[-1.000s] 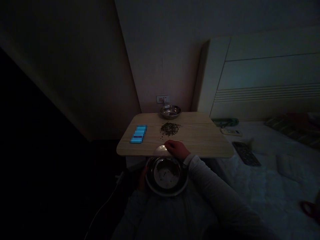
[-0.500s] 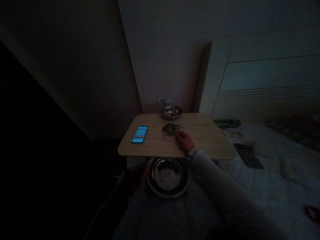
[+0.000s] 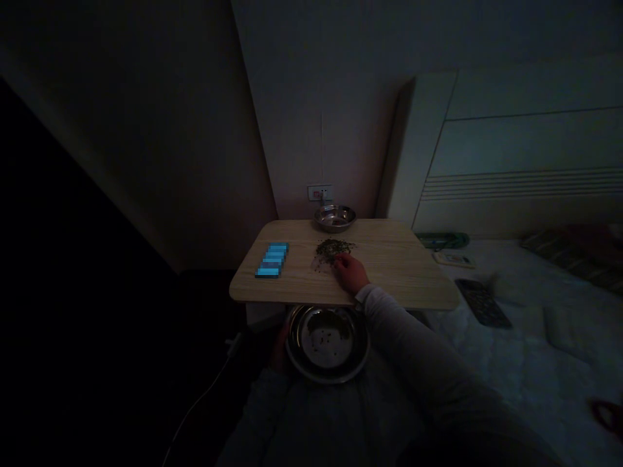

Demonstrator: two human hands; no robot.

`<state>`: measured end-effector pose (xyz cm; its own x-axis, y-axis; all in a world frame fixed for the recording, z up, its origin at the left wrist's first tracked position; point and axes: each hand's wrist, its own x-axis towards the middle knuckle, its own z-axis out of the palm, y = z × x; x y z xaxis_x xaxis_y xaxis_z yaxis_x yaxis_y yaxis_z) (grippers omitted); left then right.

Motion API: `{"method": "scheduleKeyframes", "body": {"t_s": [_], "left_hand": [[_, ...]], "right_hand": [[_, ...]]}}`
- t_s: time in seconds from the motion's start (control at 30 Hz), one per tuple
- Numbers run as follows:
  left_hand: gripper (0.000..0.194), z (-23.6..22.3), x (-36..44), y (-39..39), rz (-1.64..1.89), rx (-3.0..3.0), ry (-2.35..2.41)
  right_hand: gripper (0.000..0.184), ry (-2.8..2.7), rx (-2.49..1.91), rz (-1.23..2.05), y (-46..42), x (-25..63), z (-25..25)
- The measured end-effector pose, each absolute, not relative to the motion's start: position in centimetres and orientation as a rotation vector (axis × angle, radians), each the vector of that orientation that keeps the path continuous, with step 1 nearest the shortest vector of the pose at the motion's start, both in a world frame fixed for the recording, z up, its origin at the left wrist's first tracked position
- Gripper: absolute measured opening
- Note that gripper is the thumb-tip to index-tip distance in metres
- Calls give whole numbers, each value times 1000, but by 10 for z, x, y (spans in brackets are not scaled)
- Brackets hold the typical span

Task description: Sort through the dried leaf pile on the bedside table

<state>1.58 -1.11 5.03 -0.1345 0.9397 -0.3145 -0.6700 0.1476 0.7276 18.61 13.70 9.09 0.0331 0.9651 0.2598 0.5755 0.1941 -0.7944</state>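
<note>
A scattered pile of small dark bits [image 3: 332, 248], like seeds or dried leaves, lies on the wooden tabletop [image 3: 403, 279]. At its near right edge is my right hand [image 3: 351, 274], fingers pinched together; whatever may be between the fingertips is too small to make out. Below the table's front edge, a wide metal basin [image 3: 327, 373] rests at my lap with a few dark specks on its bottom. My left hand [image 3: 280, 347], dim in shadow, grips the basin's left side. Behind the pile stands a smaller metal bowl [image 3: 335, 220].
A phone with a lit, blurred screen [image 3: 272, 261] lies on the table's left side. A wall socket [image 3: 320, 192] is behind the bowl. To the right, a bed [image 3: 525, 363] holds a dark flat item [image 3: 483, 303] and other things. A white cable [image 3: 199, 399] runs down at the left.
My right hand has moved a little left along the near edge of the pile, its fingers still pinched. My left hand and the basin stay in place.
</note>
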Motion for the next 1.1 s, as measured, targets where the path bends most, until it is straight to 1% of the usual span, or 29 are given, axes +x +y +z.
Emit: {"method": "scheduleKeyframes", "body": {"t_s": [0.2,0.53,0.83,1.1], "left_hand": [[26,45,13,-10,1419,348,970],[27,50,13,-11,1433,412,999],[14,52,12,-11,1426,368,1016],[24,46,12,-11,1426,406,937]], "right_hand": [[25,-1688,-1509,631,132,185,94],[23,-1730,-1396,684,127,187,95],[21,-1598,-1271,828,123,192,91],[21,-1664,-1242,859,114,193,93]]}}
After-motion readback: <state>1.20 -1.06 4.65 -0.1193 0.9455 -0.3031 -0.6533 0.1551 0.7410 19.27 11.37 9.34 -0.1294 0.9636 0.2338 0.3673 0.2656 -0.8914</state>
